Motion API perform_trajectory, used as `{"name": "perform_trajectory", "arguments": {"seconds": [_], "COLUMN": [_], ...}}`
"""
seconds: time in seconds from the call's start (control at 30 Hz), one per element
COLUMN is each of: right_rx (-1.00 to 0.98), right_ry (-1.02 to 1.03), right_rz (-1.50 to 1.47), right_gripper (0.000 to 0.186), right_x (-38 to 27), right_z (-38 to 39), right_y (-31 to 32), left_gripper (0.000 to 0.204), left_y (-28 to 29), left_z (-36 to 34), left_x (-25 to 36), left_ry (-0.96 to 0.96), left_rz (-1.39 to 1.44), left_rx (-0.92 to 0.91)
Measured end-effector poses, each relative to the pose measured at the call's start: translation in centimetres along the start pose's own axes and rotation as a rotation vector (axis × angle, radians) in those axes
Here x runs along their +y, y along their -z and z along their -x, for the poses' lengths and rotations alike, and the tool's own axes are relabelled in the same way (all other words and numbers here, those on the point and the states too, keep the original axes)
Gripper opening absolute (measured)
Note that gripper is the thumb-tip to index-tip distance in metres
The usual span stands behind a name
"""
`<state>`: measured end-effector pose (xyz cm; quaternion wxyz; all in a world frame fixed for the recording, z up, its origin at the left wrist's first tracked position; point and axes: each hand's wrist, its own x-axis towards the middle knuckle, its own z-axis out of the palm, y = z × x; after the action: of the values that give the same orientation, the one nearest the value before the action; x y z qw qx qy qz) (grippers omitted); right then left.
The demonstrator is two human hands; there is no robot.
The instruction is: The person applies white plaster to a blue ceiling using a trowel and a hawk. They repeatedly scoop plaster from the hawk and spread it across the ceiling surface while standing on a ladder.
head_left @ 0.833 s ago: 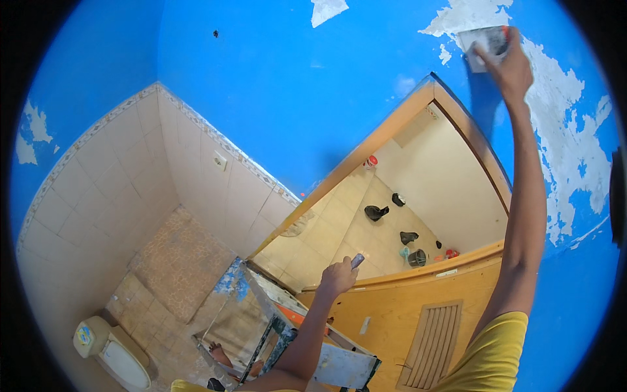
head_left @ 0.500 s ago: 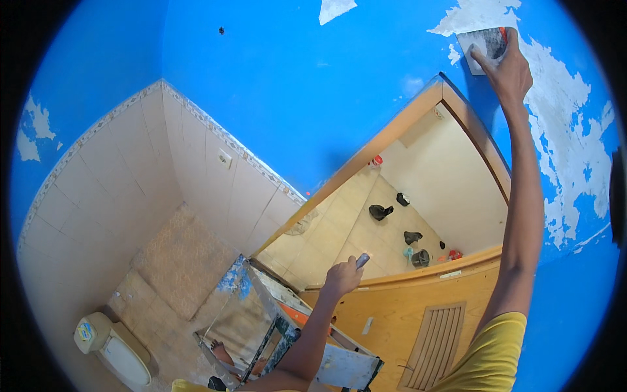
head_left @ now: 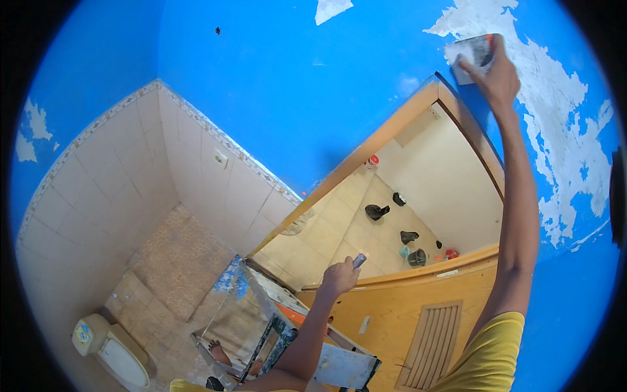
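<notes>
My right hand [head_left: 496, 75] grips a wide flat scraper [head_left: 467, 55] with a pale, grimy blade, held against the blue wall [head_left: 281, 72] just above the doorway's top corner, beside a large patch of peeled paint [head_left: 555, 111]. Lower in the middle, my left hand [head_left: 340, 277] is closed on a small grey-purple handle [head_left: 359, 261]; the rest of that tool is hidden or too small to make out. Below that arm stands a metal stepladder [head_left: 343, 366], spattered with paint, and my bare foot [head_left: 219, 353] shows down among its bars.
A wooden door frame [head_left: 356, 160] opens onto a tiled floor with black bags [head_left: 377, 212] and a bucket [head_left: 417, 258]. A wooden door [head_left: 372, 307] with slats is below. Left are tiled walls [head_left: 98, 183], a socket [head_left: 220, 159], a floor mat [head_left: 179, 258] and a toilet [head_left: 121, 359].
My right hand and scraper have moved left and slightly downward along the wall, toward the frame's corner. My left hand stays about where it was.
</notes>
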<state>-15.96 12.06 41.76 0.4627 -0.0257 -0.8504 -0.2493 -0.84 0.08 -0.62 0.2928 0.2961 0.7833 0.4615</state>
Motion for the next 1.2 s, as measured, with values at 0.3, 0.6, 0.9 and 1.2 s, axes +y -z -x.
{"name": "perform_trajectory", "arguments": {"seconds": [0.3,0.6,0.9,1.2], "right_rx": [-0.176,-0.579,-0.086,0.203], "right_ry": [-0.002,-0.436,-1.893,-2.258], "right_rz": [-0.034,-0.780,-1.144,-1.729], "right_gripper": [0.053,0.027,0.020,0.022], "right_x": [-1.4,-9.8,-10.3,-8.3], "right_z": [3.9,28.8,52.5,53.4], "right_y": [-1.4,3.5,4.2,3.9], "left_gripper": [0.036,0.036,0.037,0.033], "left_y": [0.1,0.9,0.1,-0.4], "left_z": [0.2,-0.4,0.1,0.3], "left_x": [0.2,-0.8,0.8,2.5], "left_ry": [0.012,0.010,0.098,0.012], "left_rz": [0.035,-0.036,-0.190,-0.372], "left_rx": [-0.020,0.019,-0.067,-0.008]}}
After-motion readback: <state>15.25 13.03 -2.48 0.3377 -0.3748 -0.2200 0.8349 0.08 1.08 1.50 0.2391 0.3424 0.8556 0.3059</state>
